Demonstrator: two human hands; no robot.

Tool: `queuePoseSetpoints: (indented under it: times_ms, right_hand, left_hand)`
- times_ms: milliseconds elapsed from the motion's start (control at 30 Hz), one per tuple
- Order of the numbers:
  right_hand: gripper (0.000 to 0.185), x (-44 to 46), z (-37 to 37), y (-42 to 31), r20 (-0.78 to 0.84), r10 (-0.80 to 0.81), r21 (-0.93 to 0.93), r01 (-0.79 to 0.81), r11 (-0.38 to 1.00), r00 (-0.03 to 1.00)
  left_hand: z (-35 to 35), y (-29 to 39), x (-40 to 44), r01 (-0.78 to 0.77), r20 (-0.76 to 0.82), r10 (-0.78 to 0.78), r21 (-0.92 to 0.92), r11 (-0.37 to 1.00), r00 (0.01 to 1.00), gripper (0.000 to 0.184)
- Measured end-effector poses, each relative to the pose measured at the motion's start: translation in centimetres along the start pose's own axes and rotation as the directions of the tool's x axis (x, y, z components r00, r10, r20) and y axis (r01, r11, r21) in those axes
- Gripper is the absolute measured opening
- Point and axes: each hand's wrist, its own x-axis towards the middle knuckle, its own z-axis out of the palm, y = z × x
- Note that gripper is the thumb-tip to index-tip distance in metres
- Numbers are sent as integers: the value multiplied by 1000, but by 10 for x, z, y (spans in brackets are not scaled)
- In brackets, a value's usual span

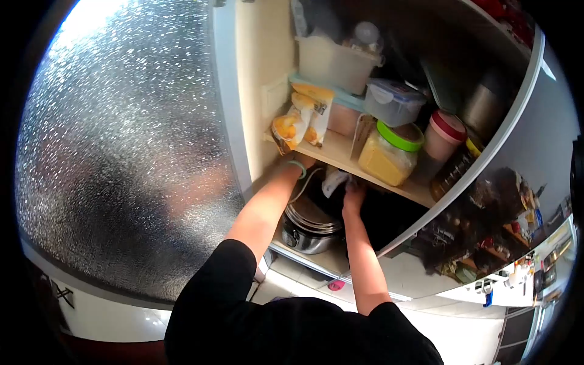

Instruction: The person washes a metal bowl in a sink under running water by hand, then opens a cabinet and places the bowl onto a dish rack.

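Both my arms reach into the lower compartment of a cupboard. My left hand (pixel 305 160), with a pale green bangle (pixel 298 168) at the wrist, is under the shelf edge; its fingers are hidden in shadow. My right hand (pixel 354 196) is closed at the edge of a white crumpled thing (pixel 334 181), perhaps a cloth or bag. Between my forearms, a round silver metal pot (pixel 310 240) stands on the cupboard floor with round metal pieces (pixel 311 218) on top. A white cord (pixel 302 191) curves down beside it, near my left wrist.
Above my hands, the shelf (pixel 340 152) bears yellow-and-white packets (pixel 316 115), a green-lidded jar (pixel 389 155), a red-lidded container (pixel 443 137) and plastic boxes (pixel 392 103). A textured glass door (pixel 134 158) stands at left, a glossy door (pixel 486 201) at right.
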Motion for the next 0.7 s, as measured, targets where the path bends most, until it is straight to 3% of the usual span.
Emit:
queuePoseSetpoints:
  times_ms: [33, 67, 100, 133, 167, 200, 233, 267, 333, 400, 433, 467, 500, 533, 567, 600, 667, 700]
  right_hand:
    - [51, 1, -4, 5, -17, 11, -5, -11, 1000, 1000]
    - [46, -1, -10, 7, -59, -371, -459, 305, 835, 927]
    - [42, -5, -15, 6, 89, -669, -801, 452, 393, 738]
    - [42, -6, -21, 4, 81, -652, -812, 429, 396, 754]
    - [47, -11, -26, -6, 150, -330, -719, 332, 611, 932]
    - [52, -15, -31, -11, 259, 26, -623, 146, 768, 966]
    - [57, -21, -36, -7, 282, -6, -507, 154, 848, 959]
    - [57, -24, -40, 1, 271, 20, -509, 126, 852, 962]
    - [58, -32, -47, 17, 299, -72, -373, 186, 909, 952]
    - [56, -64, -58, 6, 258, -107, -319, 189, 929, 960]
    - [55, -89, -71, -19, 293, -127, -389, 239, 889, 948]
    - [55, -109, -86, -37, 330, -148, -456, 294, 840, 932]
    - [57, -126, -104, -40, 390, -256, -476, 432, 766, 885]
    - [50, -145, -120, -50, 410, -281, -432, 456, 778, 868]
    - [44, -157, -139, -44, 534, -248, -375, 490, 787, 808]
    - [38, -167, -160, -36, 647, -219, -311, 516, 798, 730]
    - [27, -186, -203, -29, 864, -5, -217, 380, 899, 504]
    - [23, -193, -224, -19, 918, -49, -169, 500, 849, 393]
  left_hand:
    - [16, -9, 2, 8, -7, -9, -73, 997, 1000, 36]
    - [17, -13, 2, -85, 42, 87, -37, 996, 995, 36]
    - [15, -8, 0, -31, 76, 40, -127, 991, 996, 35]
    - [13, -5, -7, 35, 119, -10, -212, 977, 993, 34]
    - [5, 2, -23, 52, 72, -41, -157, 986, 997, 34]
    - [-3, 9, -40, 74, 26, -71, -103, 992, 997, 35]
    - [-44, 46, -59, 289, 94, -273, -304, 908, 957, 32]
    - [-39, 51, -86, 93, -272, -225, -424, 901, 936, 28]
    - [-94, 106, -143, -58, -465, -176, -447, 893, 868, 24]
    - [-175, 152, -191, -248, -562, 214, 16, 969, 799, 14]
    - [-213, 161, -220, -249, -616, 412, 337, 908, 671, 7]
    - [-252, 167, -231, -270, -594, 422, 330, 904, 685, 7]
    - [-291, 173, -236, -159, -745, 522, 506, 848, 414, 8]
    - [-326, 179, -241, 9, -785, 611, 615, 788, 106, 16]
    - [-349, 186, -247, 76, -783, 621, 621, 780, 16, 19]
    - [-365, 192, -256, 105, -788, 615, 615, 781, 40, 21]
    - [-373, 205, -275, 172, -816, 555, 577, 798, 163, 26]
    - [-368, 210, -286, 199, -831, 507, 550, 811, 231, 29]
